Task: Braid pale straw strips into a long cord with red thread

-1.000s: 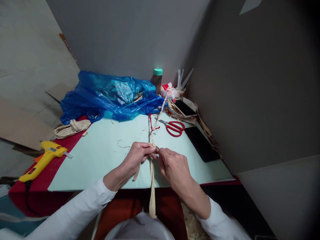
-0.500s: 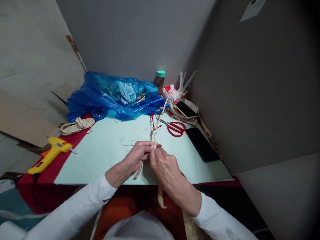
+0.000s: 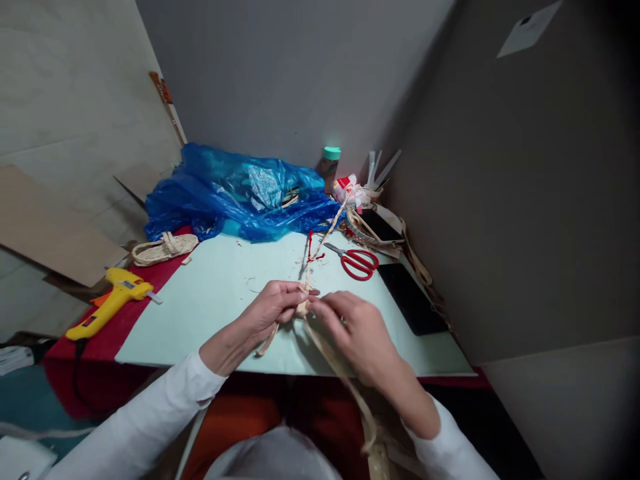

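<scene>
Both my hands meet over a pale green mat (image 3: 210, 300), working a braid of tan straw strips (image 3: 320, 250) that runs away toward the back corner, tied with a red thread (image 3: 311, 245). My left hand (image 3: 273, 310) pinches the near end of the braid, a loose strip hanging below it. My right hand (image 3: 357, 330) pinches another flat strip (image 3: 345, 380) at the same spot; this strip trails back under my wrist toward my lap.
Red-handled scissors (image 3: 357, 261) lie just beyond my right hand, next to a black slab (image 3: 410, 300). A crumpled blue plastic bag (image 3: 240, 193), a green-capped bottle (image 3: 329, 165), a coiled straw bundle (image 3: 163, 249) and a yellow glue gun (image 3: 110, 303) sit around. Grey walls close the corner.
My right hand has shifted rightward and pulled its strip from hanging straight down to slanting right under my wrist. The view has turned slightly. My left hand keeps its pinch.
</scene>
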The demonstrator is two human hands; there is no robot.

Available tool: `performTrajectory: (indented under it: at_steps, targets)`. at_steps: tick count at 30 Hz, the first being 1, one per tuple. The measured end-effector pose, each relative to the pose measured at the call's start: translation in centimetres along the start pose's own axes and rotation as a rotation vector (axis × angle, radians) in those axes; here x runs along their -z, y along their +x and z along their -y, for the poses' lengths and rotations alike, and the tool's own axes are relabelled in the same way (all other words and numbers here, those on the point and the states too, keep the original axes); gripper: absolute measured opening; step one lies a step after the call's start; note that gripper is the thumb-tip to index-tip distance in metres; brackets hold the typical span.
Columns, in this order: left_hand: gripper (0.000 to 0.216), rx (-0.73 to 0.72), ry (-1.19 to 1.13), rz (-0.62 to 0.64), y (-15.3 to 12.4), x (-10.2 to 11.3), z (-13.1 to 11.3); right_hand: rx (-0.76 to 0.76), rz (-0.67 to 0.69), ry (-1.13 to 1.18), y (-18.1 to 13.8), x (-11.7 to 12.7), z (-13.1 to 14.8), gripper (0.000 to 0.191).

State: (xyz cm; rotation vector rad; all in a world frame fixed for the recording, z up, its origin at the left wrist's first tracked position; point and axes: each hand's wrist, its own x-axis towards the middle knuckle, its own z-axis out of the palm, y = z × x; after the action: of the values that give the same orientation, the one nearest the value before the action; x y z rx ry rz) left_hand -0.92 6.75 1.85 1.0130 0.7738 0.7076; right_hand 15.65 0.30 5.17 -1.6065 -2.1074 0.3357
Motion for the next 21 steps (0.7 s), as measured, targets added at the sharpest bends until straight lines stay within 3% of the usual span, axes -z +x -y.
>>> performTrajectory:
  at_steps: [3, 8, 12, 21]
  targets:
    - [0.026, 0.0, 0.027, 0.001, -0.3, -0.2, -0.5, -0.123, 0.012, 0.361, 1.0, 0.6, -1.9, 0.029]
    - [0.035, -0.024, 0.063, -0.006, -0.5, -0.5, -0.6, -0.121, 0.268, 1.026, 2.7, -2.6, -2.5, 0.026]
    - [0.035, -0.065, 0.107, -0.05, -0.7, -0.8, -0.8, -0.166, 0.275, 1.089, 3.4, -4.1, -2.2, 0.025]
    - [0.045, -0.062, 0.095, -0.04, -0.9, -1.3, -0.7, -0.319, 0.134, 1.336, 2.8, -4.1, -2.0, 0.032]
